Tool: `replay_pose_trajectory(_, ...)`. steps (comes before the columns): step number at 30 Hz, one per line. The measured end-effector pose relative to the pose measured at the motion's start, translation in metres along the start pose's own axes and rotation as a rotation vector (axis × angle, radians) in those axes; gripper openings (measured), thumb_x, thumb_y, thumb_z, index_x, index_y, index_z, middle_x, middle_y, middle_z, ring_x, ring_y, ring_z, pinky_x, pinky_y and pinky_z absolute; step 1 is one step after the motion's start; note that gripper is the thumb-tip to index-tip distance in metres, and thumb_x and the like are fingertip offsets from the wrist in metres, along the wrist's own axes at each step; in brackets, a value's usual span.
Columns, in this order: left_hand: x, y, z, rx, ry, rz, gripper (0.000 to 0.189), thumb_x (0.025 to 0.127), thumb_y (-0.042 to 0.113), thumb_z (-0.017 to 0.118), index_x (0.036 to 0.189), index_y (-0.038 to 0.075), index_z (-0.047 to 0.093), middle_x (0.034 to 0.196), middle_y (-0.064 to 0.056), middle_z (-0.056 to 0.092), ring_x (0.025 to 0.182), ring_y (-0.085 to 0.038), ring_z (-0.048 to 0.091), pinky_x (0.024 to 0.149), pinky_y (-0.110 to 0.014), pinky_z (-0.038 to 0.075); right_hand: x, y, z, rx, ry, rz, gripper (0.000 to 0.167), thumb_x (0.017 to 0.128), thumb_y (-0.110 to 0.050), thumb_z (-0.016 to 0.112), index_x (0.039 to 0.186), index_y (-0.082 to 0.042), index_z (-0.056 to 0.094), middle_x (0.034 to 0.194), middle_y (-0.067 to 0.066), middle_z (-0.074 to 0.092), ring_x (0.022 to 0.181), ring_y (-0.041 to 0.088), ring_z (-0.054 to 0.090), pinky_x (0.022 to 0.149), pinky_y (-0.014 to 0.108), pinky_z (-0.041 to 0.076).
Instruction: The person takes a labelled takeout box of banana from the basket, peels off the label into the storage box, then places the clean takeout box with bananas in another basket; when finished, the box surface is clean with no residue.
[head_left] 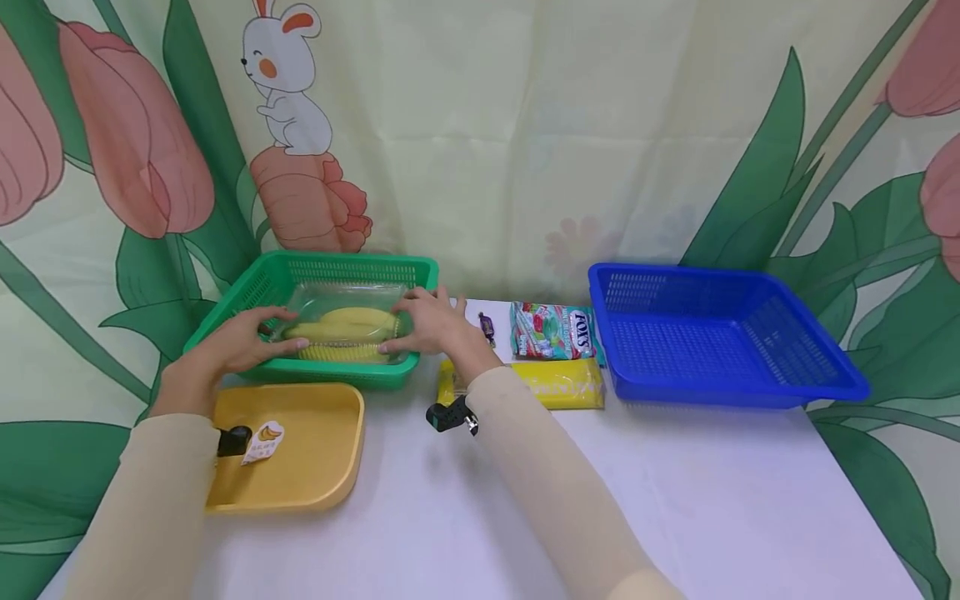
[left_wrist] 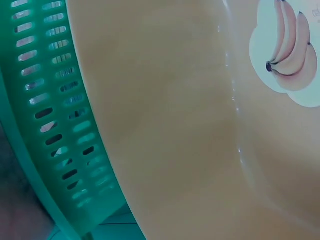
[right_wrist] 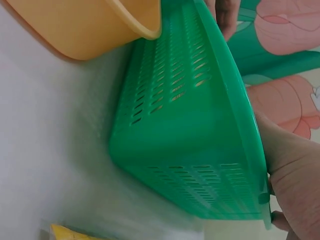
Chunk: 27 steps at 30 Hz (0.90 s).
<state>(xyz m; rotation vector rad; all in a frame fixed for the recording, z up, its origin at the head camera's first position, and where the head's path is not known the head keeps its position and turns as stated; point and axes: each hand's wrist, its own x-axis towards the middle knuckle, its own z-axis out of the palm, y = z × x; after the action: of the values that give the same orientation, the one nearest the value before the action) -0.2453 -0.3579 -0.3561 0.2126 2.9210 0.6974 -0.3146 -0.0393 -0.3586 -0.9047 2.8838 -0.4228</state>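
Note:
A clear plastic box (head_left: 347,296) with yellow bananas (head_left: 358,317) inside sits in the green basket (head_left: 352,382) at the left of the table. My left hand (head_left: 243,337) grips the box's left end, thumb toward the front. At the opposite end my right hand (head_left: 433,323) holds it, thumb in front and fingers behind. In the right wrist view, part of my right hand (right_wrist: 297,180) shows beyond the basket's rim (right_wrist: 245,110); the box is hidden there. The left wrist view shows the basket's slotted wall (left_wrist: 47,75) and a tan tray (left_wrist: 165,100).
The tan tray with a banana label (head_left: 264,442) stands in front of the green basket. Right of it lie a yellow packet (head_left: 562,383), a candy bag (head_left: 551,332) and a small dark wrapped item (head_left: 487,328). A blue basket (head_left: 720,387) stands at right.

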Motion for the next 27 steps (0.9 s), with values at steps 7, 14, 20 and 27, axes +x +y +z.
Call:
replay_pose_trajectory(7, 0.004, 0.002, 0.000, -0.018, -0.008, -0.001, 0.078, 0.098, 0.053, 0.064, 0.154, 0.003, 0.042, 0.159, -0.035, 0.027, 0.126, -0.051, 0.048, 0.094, -0.062, 0.051, -0.002, 0.001, 0.001, -0.028, 0.018, 0.029, 0.077, 0.084, -0.078, 0.063, 0.148, -0.037, 0.054, 0.162, -0.004, 0.038, 0.148, 0.032, 0.026, 0.119, 0.071, 0.018)
replay_pose_trajectory(14, -0.002, -0.001, -0.004, -0.040, 0.022, 0.001, 0.076, 0.098, 0.050, 0.066, 0.153, 0.003, 0.043, 0.155, -0.034, 0.033, 0.127, -0.052, 0.046, 0.096, -0.064, 0.050, -0.006, -0.001, 0.001, -0.121, 0.019, -0.032, 0.073, 0.093, -0.076, 0.050, 0.155, -0.036, 0.046, 0.167, -0.003, 0.032, 0.153, 0.031, 0.025, 0.122, 0.065, 0.021)
replay_pose_trajectory(20, -0.006, 0.001, -0.009, -0.060, 0.055, 0.012, 0.071, 0.097, 0.049, 0.067, 0.147, 0.001, 0.050, 0.154, -0.035, 0.034, 0.132, -0.052, 0.040, 0.101, -0.068, 0.043, -0.010, 0.004, -0.006, -0.068, -0.005, -0.124, 0.067, 0.102, -0.067, 0.044, 0.158, -0.030, 0.041, 0.168, 0.000, 0.031, 0.155, 0.035, 0.022, 0.123, 0.063, 0.022)
replay_pose_trajectory(27, -0.010, 0.020, -0.009, -0.238, 0.285, 0.136, 0.055, 0.105, 0.036, 0.059, 0.143, -0.002, 0.052, 0.169, -0.024, 0.005, 0.154, -0.050, 0.008, 0.108, -0.078, 0.026, -0.023, 0.018, -0.020, 0.106, -0.013, -0.238, 0.066, 0.106, -0.051, 0.049, 0.162, -0.021, 0.032, 0.166, 0.011, 0.030, 0.154, 0.033, 0.025, 0.125, 0.050, 0.025)
